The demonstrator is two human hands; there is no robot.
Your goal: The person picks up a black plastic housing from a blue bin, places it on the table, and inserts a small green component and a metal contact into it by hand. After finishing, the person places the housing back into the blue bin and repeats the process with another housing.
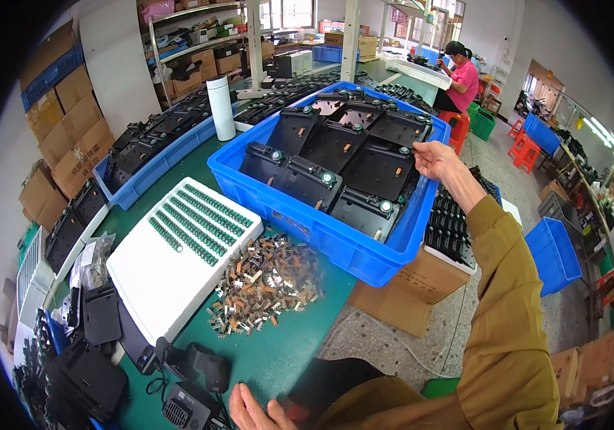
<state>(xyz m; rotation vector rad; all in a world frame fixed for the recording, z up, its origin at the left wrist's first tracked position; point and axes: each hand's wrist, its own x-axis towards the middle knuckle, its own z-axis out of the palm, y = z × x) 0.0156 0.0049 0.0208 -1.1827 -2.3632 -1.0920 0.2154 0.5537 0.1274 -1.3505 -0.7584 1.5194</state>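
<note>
A blue plastic crate [307, 222] holds several black plastic panels, each with a round green-and-white part and a small orange or white piece on it. My right hand [437, 160] reaches over the crate's right side, its thumb and fingers pinching the edge of a black plastic panel [375, 172]. At the lower edge, my left hand [255, 411] is partly in view with fingers stretched out, holding nothing. Nearest to it are a black handheld power tool [208, 367] and a black boxy device [186, 407]. A heap of small white, orange and metal parts [267, 287] lies on the green table [296, 322].
Left of the heap, a white foam tray [160, 276] carries rows of small green parts. Behind it stand a white bottle [221, 107] and another blue crate [131, 190] of black panels. A person in pink [462, 82] works farther back. Cardboard boxes [411, 287] stand beside the table.
</note>
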